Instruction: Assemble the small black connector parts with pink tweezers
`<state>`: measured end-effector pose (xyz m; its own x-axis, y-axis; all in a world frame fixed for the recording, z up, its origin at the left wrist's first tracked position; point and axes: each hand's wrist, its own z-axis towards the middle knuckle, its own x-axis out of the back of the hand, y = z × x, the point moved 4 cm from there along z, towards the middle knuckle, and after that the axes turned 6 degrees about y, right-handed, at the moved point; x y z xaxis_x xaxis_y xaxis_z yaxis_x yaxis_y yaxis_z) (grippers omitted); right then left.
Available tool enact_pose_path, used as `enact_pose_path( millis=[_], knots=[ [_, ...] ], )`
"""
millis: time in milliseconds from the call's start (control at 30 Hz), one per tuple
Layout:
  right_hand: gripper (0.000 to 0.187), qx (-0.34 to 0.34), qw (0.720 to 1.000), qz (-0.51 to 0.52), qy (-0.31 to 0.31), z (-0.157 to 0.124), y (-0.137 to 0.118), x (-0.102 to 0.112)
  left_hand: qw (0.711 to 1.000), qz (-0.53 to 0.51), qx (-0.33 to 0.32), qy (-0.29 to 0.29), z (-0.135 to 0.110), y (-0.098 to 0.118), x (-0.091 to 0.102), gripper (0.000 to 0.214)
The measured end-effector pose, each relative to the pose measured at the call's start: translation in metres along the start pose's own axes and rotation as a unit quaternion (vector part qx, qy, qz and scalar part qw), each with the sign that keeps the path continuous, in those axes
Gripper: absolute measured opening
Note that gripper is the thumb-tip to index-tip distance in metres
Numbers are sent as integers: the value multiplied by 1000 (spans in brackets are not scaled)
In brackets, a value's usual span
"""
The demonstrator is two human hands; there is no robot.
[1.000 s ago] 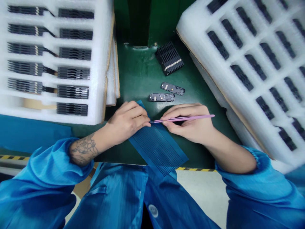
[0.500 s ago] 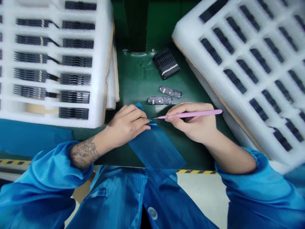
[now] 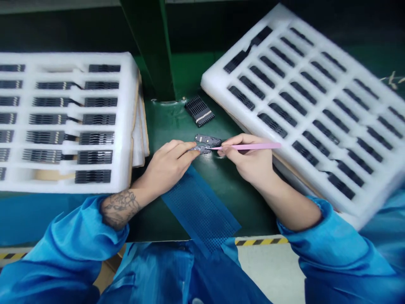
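Small black part (image 3: 201,149): pinched at the fingertips of our left hand (image 3: 167,166), meeting the tip of the pink tweezers (image 3: 253,146) gripped in our right hand (image 3: 251,164). We judge it light, stiff, fragile; hold by edges.

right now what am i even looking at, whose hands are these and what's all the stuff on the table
No machine here: one camera worn on a person's head looks down at their own bare hands over a green bench. The left hand pinches one end of a small black part with its fingers; a second black part lies just behind it. The right hand holds pink tweezers, tips at the pinched part. A blue perforated sheet lies nearer the person, a stack of black parts farther back. The left foam tray and the right foam tray, both white, hold more black parts in slots.
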<state>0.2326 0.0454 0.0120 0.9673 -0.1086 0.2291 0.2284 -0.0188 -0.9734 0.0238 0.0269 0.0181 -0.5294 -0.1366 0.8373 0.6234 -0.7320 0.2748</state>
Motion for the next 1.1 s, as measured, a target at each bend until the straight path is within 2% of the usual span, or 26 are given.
enact_pose_path(
  millis=[1100],
  knots=[
    [9,-28,1000,-11,5,3,4,1,1000,-21,-6,13,1,-1,3,20]
  ],
)
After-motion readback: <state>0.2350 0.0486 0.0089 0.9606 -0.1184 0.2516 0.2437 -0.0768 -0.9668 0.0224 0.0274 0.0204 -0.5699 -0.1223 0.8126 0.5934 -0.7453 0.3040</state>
